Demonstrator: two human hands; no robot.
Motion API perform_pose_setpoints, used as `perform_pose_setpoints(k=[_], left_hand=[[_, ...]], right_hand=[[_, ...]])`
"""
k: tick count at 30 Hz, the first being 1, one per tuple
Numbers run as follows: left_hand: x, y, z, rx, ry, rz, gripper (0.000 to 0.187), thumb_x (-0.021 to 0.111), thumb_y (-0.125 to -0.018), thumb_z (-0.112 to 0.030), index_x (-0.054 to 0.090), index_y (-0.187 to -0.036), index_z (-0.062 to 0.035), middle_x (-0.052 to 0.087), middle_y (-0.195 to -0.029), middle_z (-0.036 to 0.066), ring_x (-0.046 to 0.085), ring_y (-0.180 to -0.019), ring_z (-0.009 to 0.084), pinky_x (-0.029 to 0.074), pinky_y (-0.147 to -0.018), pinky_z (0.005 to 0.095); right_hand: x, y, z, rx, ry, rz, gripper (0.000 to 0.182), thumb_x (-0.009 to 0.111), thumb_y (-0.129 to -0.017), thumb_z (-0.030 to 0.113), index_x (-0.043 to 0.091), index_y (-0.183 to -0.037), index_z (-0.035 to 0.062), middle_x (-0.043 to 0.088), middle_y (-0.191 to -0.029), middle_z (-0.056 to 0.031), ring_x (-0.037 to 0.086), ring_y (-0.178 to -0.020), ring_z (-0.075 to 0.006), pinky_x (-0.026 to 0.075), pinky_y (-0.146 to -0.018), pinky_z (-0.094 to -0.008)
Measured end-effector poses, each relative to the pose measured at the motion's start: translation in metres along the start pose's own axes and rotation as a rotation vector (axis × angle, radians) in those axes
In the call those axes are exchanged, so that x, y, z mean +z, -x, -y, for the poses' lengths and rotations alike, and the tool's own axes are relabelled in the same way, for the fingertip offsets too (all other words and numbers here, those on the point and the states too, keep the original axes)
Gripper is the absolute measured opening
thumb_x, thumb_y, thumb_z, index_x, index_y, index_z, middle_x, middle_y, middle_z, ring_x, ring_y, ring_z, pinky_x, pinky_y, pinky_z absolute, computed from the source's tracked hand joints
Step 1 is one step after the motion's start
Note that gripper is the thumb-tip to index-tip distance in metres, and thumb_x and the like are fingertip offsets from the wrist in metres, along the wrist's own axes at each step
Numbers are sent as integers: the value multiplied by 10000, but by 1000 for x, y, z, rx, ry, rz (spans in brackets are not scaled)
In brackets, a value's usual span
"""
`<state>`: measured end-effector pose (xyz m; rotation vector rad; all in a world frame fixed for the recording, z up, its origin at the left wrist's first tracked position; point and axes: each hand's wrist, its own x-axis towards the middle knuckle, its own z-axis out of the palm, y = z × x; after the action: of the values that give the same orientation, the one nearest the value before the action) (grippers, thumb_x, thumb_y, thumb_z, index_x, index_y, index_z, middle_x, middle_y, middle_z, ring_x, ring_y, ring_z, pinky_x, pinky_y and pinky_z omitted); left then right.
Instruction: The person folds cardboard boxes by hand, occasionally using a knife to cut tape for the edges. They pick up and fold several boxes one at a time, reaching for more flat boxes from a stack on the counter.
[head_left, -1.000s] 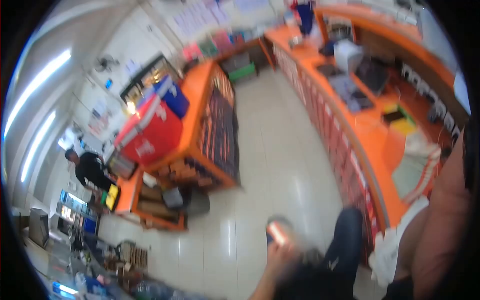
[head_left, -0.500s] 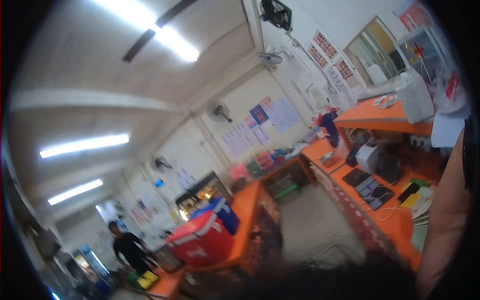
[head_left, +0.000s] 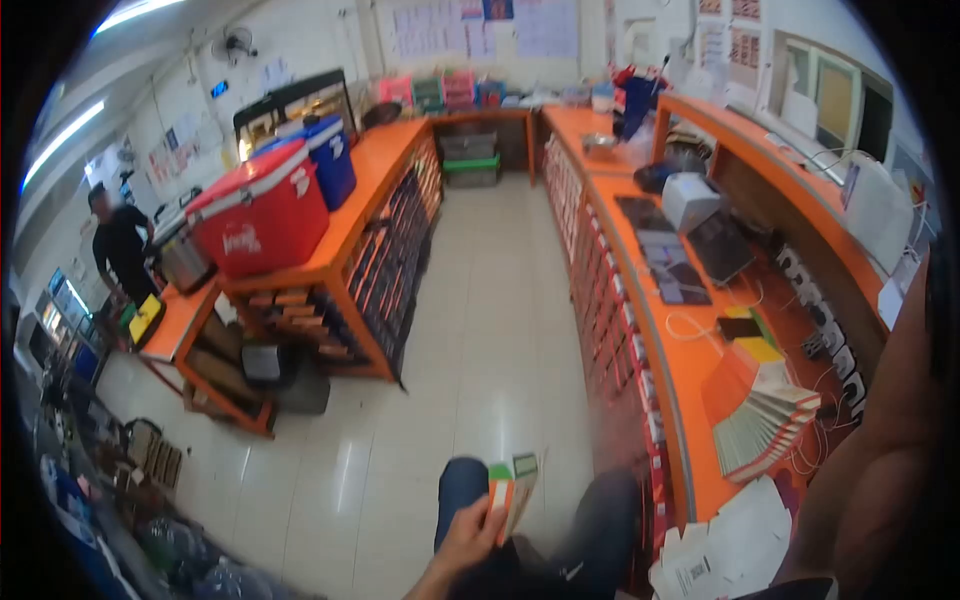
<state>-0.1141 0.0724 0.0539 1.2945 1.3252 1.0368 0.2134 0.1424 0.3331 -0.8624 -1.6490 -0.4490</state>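
Low in the middle, over my knees, my left hand [head_left: 472, 532] is closed around a few flat folded cartons [head_left: 515, 495] with orange, white and green faces. Its thumb lies across their front, and their top ends stick up out of the grip. At the right edge only my right arm [head_left: 875, 450] shows, bent upward; the hand itself is outside the picture. Beside that arm, a fanned stack of similar cartons [head_left: 755, 430] leans on the orange counter [head_left: 655, 350]. White flat carton pieces [head_left: 730, 545] lie at the counter's near end.
Tablets [head_left: 670, 265] and a white box-shaped device [head_left: 692, 202] with cables sit on the right counter. A red cooler [head_left: 265, 215] and a blue cooler [head_left: 328, 165] stand on the left counter. A person [head_left: 122, 245] in black stands far left. Tiled floor [head_left: 480, 320] runs between the counters.
The view has swung down and levelled from the ceiling and walls to the counters and floor. My left hand with the cartons has come into sight; my right arm stays at the right edge.
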Motion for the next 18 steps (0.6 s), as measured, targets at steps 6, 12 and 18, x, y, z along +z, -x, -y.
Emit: perform_pose_setpoints(k=[6, 12, 18], left_hand=[[1, 2, 1, 286, -289, -228, 260, 464, -937, -114, 667, -1088, -52, 619, -855, 165, 573, -727, 339, 465, -628, 390], [8, 2, 6, 471, -180, -128, 272, 594, -936, -204, 583, -719, -41, 534, -630, 152, 553, -561, 336, 423, -519, 408], [4, 16, 26, 471, -225, 38, 324, 618, -924, -277, 586, -718, -29, 498, -548, 136, 508, -479, 301, 372, -468, 392]], right_hand=[[20, 58, 52, 195, -157, 176, 628, 767, -753, 392, 514, -1133, -40, 535, -1067, -131, 516, -1007, -273, 398, -933, -422], [129, 77, 77, 38, -508, 745, 781, 788, -670, 506, 525, -1191, -12, 526, -1182, -167, 493, -1151, -346, 360, -1003, -453], [164, 264, 36, 611, -744, 1083, 301, 774, -760, 253, 564, -728, 40, 537, -633, -73, 544, -648, -208, 437, -647, -318]])
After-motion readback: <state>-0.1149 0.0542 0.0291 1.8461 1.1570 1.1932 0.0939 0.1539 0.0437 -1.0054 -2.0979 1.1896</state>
